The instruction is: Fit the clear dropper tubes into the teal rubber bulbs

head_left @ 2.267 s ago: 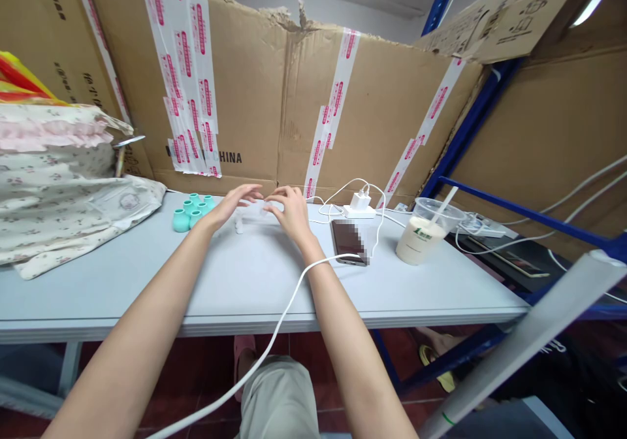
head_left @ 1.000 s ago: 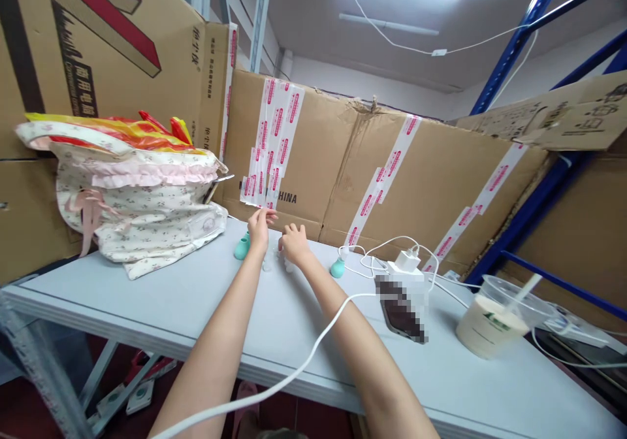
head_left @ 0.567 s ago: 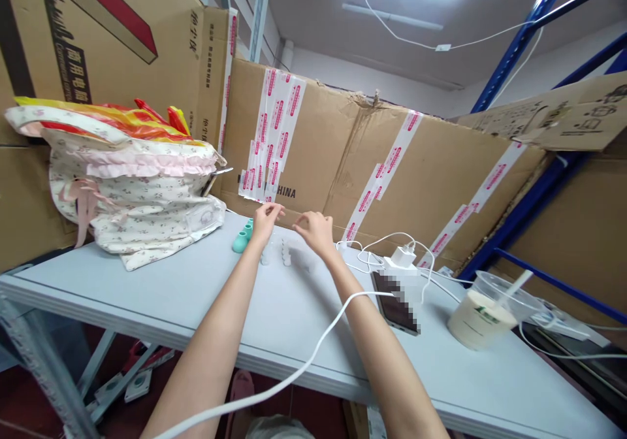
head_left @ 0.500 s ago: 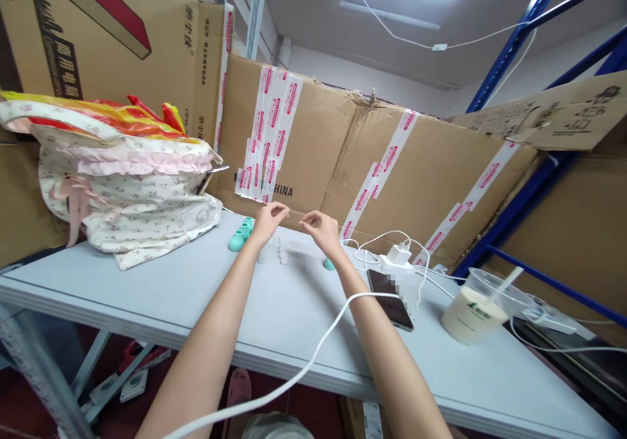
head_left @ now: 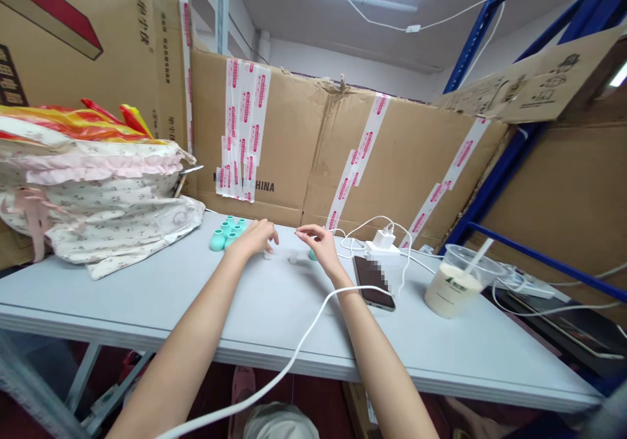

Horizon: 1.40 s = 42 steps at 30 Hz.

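Note:
My left hand (head_left: 257,236) is low over the table with its fingers bent down and a little apart. Beneath its fingertips is a small clear piece (head_left: 268,255); whether they touch it I cannot tell. My right hand (head_left: 318,242) has thumb and forefinger pinched together. Something tiny may be at that tip, too small to name. A second small clear piece (head_left: 292,257) stands on the table between the hands. Behind the right hand, a teal piece (head_left: 312,255) is partly hidden. Several teal round cups with open tops (head_left: 226,233) are grouped left of my left hand.
A white cable (head_left: 313,347) crosses above my right forearm. Right of that arm lie a phone (head_left: 375,282), a charger on a power strip (head_left: 385,240) and a drink cup with straw (head_left: 453,285). A floral cloth bag (head_left: 117,204) is at left. Cardboard (head_left: 289,138) walls the back.
My left hand has lowered and its bent fingers have come apart from their pinch. The right hand stays pinched, slightly lower. The view has shifted, and more teal cups show.

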Each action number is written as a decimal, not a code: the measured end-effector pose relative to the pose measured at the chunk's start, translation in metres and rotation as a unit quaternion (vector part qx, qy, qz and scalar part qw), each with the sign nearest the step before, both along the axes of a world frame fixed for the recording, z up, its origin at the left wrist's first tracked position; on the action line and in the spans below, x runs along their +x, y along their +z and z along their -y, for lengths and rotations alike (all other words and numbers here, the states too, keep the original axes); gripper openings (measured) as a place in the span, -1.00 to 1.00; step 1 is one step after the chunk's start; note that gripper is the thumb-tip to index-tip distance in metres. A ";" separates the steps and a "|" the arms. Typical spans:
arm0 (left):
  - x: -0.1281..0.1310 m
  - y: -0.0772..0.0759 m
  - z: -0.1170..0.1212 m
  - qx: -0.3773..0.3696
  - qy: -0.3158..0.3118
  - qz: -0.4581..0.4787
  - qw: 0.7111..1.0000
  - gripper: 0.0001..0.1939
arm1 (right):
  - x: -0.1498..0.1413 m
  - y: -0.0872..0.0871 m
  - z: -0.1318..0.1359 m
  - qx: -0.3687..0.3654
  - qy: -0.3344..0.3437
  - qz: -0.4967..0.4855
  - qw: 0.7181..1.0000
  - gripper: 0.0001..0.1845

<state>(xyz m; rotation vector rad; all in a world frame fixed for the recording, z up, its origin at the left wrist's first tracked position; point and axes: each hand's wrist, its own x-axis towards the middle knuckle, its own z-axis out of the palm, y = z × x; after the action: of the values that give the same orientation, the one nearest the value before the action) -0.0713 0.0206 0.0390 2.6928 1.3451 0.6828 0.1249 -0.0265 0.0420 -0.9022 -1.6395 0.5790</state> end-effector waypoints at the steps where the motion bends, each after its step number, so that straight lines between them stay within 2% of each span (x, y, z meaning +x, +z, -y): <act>1: 0.001 -0.001 0.000 -0.005 0.003 -0.002 1.000 -0.78 | 0.000 0.001 0.001 0.004 0.001 0.004 1.000 -0.77; 6: 0.003 -0.007 -0.004 -0.032 0.011 0.028 0.999 -0.85 | 0.002 0.000 0.004 0.016 0.006 0.008 1.000 -0.79; 11: 0.007 0.000 -0.003 -0.040 -0.026 0.189 0.981 -0.92 | 0.004 -0.002 0.002 0.008 0.005 -0.005 1.000 -0.78; 15: 0.022 0.011 0.003 -0.106 -0.076 0.363 0.923 -0.80 | 0.006 -0.003 0.001 0.011 -0.028 -0.044 0.999 -0.77; 19: 0.041 0.010 0.007 -0.140 -0.076 0.493 0.855 -0.73 | 0.008 -0.003 0.001 0.024 -0.071 -0.064 0.995 -0.73; 24: 0.056 -0.001 0.007 -0.183 -0.092 0.573 0.794 -0.65 | 0.009 -0.001 0.003 0.042 -0.099 -0.078 0.991 -0.70; 27: 0.060 -0.004 0.007 -0.199 -0.107 0.596 0.771 -0.64 | 0.009 -0.001 0.003 0.049 -0.094 -0.079 0.991 -0.71; 29: 0.061 -0.003 0.009 -0.200 -0.120 0.590 0.773 -0.61 | 0.008 -0.001 0.003 0.044 -0.097 -0.081 0.991 -0.71; 32: 0.063 0.001 0.015 -0.197 -0.129 0.563 0.792 -0.60 | 0.008 -0.002 0.002 0.026 -0.094 -0.113 0.989 -0.71; 37: 0.065 0.006 0.022 -0.166 -0.103 0.563 0.803 -0.66 | 0.010 -0.002 -0.002 -0.036 -0.037 -0.173 0.984 -0.72; 42: 0.065 0.007 0.022 -0.144 -0.114 0.557 0.810 -0.72 | 0.011 -0.003 -0.001 -0.088 -0.001 -0.189 0.978 -0.73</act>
<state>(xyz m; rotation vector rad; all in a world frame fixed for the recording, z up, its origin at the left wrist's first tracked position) -0.0061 -0.0016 0.0456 1.5803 0.6785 1.5049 0.1362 -0.0252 0.0392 -0.8596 -1.2578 0.8494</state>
